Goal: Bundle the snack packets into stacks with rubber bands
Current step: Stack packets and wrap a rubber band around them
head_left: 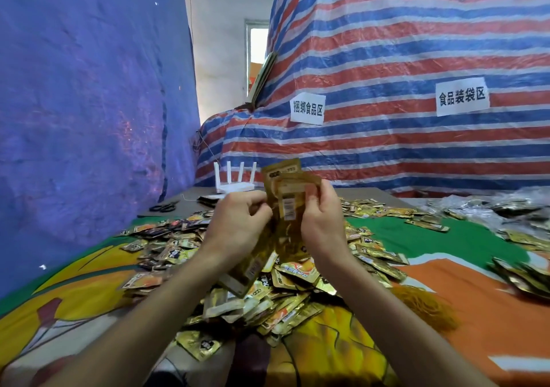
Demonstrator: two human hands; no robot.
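Observation:
Both my hands are raised above a big loose pile of gold snack packets (268,285) on the table. My right hand (320,223) grips an upright fan of gold packets (287,196) by its right edge. My left hand (238,226) pinches the same fan at its left edge, with more packets (247,270) hanging down below it. No rubber band shows on the held packets. A heap of orange-brown rubber bands (422,303) lies on the cloth right of the pile.
A colourful cloth (464,297) covers the table. Black scissors (163,207) and a white router (235,183) sit at the far left. More packets (523,276) and clear bags (491,205) lie at the right. A blue tarp stands left, a striped tarp (416,59) behind.

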